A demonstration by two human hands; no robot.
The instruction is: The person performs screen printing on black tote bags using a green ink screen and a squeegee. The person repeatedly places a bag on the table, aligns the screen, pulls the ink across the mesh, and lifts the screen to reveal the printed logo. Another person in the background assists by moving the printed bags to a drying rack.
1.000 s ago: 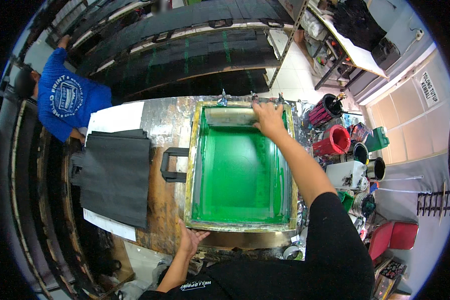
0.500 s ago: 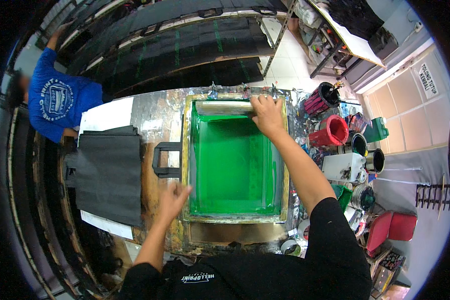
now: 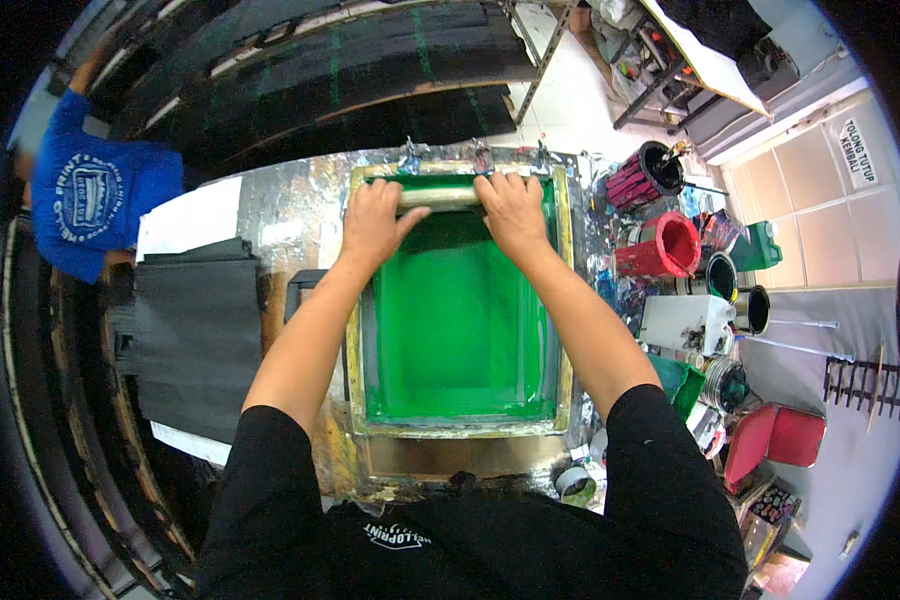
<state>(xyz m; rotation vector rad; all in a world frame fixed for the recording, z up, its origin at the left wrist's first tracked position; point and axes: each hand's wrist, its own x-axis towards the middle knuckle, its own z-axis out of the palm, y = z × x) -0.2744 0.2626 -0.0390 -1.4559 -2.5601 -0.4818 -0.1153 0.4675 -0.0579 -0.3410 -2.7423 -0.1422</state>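
Note:
Both my hands grip a squeegee [image 3: 438, 198] with a pale bar, at the far end of a screen printing frame [image 3: 460, 430]. My left hand [image 3: 375, 222] is wrapped round its left part, thumb pointing inward. Round the right part closes my right hand [image 3: 513, 212]. Green ink [image 3: 450, 320] covers the mesh inside the frame, with a darker band just below the squeegee. A black bag handle [image 3: 300, 290] sticks out from under the frame's left side, partly behind my left forearm. The squeegee's blade is hidden.
A stack of black bags [image 3: 195, 340] lies on a white board at the left. Along the right stand a red bucket [image 3: 660, 245], a dark paint pot [image 3: 645, 180] and several cans. A person in a blue shirt [image 3: 95, 195] works at racks [image 3: 350, 90] of black bags.
My left hand has moved from beside the frame's left edge up to the squeegee and closed on it. The right hand stays on the squeegee. The view has shifted slightly.

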